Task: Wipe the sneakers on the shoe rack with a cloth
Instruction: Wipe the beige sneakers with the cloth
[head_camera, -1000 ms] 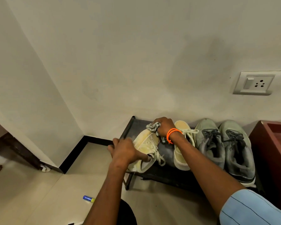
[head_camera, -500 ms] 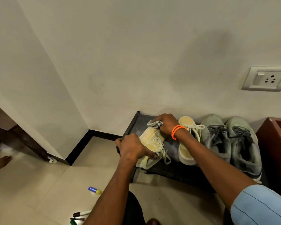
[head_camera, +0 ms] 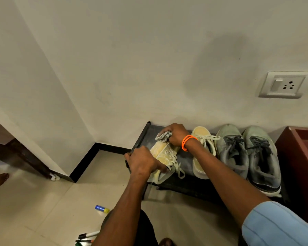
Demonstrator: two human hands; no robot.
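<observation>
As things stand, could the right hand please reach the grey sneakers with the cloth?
Probably yes: the right hand grips the cloth, and only the other yellow sneaker lies between it and the uncovered grey sneakers.

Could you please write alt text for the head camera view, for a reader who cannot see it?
A person's right hand presses a cloth on a tilted yellow sneaker gripped by the left hand, on a black shoe rack beside grey sneakers.

— What lies on the floor tiles point(head_camera: 43, 201)?
— A blue and yellow tube point(head_camera: 102, 209), with markers point(head_camera: 88, 236) nearer the bottom edge.
— And the wall point(head_camera: 132, 59)?
— A switch socket point(head_camera: 284, 85) at right, above a reddish-brown cabinet point(head_camera: 299, 157).
</observation>
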